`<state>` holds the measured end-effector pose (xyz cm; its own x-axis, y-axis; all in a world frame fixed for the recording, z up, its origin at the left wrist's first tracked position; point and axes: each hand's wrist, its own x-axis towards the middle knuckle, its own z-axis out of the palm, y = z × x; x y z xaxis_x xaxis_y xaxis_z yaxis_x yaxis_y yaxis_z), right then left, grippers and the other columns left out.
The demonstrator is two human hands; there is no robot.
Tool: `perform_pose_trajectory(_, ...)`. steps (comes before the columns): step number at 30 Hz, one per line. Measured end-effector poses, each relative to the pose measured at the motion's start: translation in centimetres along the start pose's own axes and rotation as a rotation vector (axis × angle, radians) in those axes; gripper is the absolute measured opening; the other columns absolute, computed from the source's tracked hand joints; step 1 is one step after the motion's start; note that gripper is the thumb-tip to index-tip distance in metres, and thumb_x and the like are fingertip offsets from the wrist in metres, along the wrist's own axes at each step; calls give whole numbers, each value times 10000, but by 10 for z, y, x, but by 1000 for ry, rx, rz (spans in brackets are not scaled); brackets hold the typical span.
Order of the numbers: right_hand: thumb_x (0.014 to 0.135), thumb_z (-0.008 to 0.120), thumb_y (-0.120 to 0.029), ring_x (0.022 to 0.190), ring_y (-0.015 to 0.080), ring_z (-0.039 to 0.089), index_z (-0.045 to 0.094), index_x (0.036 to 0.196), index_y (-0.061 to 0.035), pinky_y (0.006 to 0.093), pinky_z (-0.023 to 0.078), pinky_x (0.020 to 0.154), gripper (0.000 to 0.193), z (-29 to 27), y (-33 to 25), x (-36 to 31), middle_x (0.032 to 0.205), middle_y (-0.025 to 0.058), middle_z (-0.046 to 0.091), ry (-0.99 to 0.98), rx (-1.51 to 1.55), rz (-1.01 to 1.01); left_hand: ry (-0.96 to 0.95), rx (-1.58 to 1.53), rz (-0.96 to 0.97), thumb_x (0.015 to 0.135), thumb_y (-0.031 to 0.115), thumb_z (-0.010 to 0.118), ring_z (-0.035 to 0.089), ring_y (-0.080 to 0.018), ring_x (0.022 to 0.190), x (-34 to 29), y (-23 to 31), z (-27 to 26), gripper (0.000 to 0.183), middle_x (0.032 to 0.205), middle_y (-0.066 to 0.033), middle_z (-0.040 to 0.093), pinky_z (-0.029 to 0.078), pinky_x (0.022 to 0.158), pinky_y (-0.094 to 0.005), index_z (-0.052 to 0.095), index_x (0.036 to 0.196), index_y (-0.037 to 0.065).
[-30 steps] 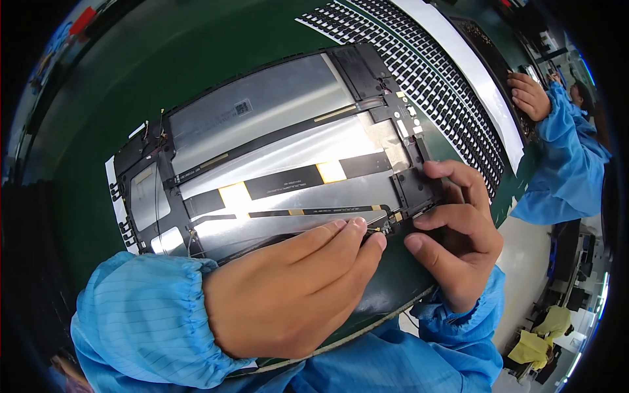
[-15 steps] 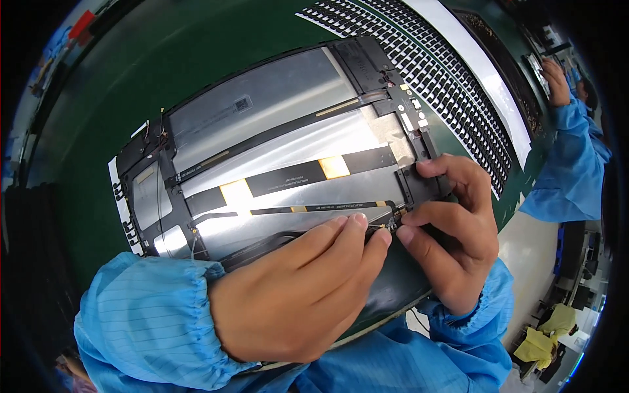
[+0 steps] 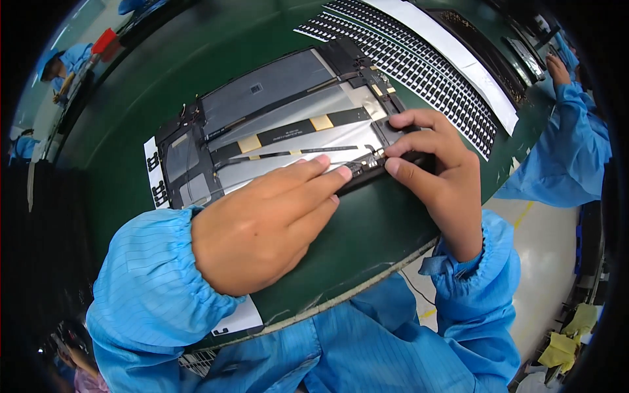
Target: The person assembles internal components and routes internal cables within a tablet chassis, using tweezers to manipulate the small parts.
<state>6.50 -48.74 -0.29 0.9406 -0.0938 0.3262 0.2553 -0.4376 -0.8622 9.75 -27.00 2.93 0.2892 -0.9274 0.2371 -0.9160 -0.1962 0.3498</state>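
Note:
An opened tablet (image 3: pixel 314 145) lies tilted on the green table, its silver inner plate, dark battery block (image 3: pixel 262 92) and circuit boards exposed. A thin black flex cable (image 3: pixel 275 156) with gold patches runs along it toward the near right corner. My left hand (image 3: pixel 262 219) lies over the near edge, fingers stretched out, fingertips touching the frame; its thumb is hidden. At the near right corner my right hand (image 3: pixel 439 164) has thumb and a finger close together beside the small connectors at the cable's end, another finger resting on the frame. What they pinch, if anything, is too small to make out.
Sheets of small black parts (image 3: pixel 419 75) lie at the far right, beside a white paper strip (image 3: pixel 452 49) and a dark tray (image 3: pixel 481 56). Another white sheet (image 3: pixel 239 319) sits under my left sleeve. A co-worker's blue sleeve (image 3: pixel 563 150) is at the right.
The view has pulled back, so the tablet looks smaller. My left fingertips have moved away from my right hand and straightened. My right hand stays at the near right corner.

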Motion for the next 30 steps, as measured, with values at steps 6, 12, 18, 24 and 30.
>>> perform_pose_trajectory(6,607,660,-75,901,227,476,630,690,-70,317,357,801,89,4,-1,3,930,67,568,35,-18,-25,-17,38,-52,630,-37,605,417,-401,1115,-8,6,-1,380,1173,-251,440,390,897,-422,491,987,-100)
perform_pose_trajectory(12,592,672,-87,888,229,473,623,663,-66,320,348,802,89,9,-4,5,891,70,567,58,-167,-85,-9,28,-86,642,-31,600,413,-389,1124,-15,11,-5,406,1179,-241,441,373,907,-429,491,1029,-81)
perform_pose_trajectory(18,596,678,-82,891,237,465,602,678,-44,319,343,797,119,6,-1,3,895,99,549,45,-115,-102,199,70,-278,633,-24,602,481,-361,1056,-41,16,-26,431,1113,-214,504,386,880,-399,516,1056,-39)
perform_pose_trajectory(24,602,685,-80,892,240,449,582,703,-40,314,348,796,150,9,-4,2,918,91,531,48,-292,-201,222,115,-293,604,-21,623,528,-324,942,-51,28,-2,425,1036,-187,524,432,837,-393,521,1015,-55)
perform_pose_trajectory(30,634,659,-76,922,234,451,587,722,-38,309,345,806,119,6,1,2,939,95,527,32,-168,-162,281,173,-266,582,-39,608,525,-323,950,-53,28,12,439,1036,-198,516,430,852,-394,510,1007,-88)
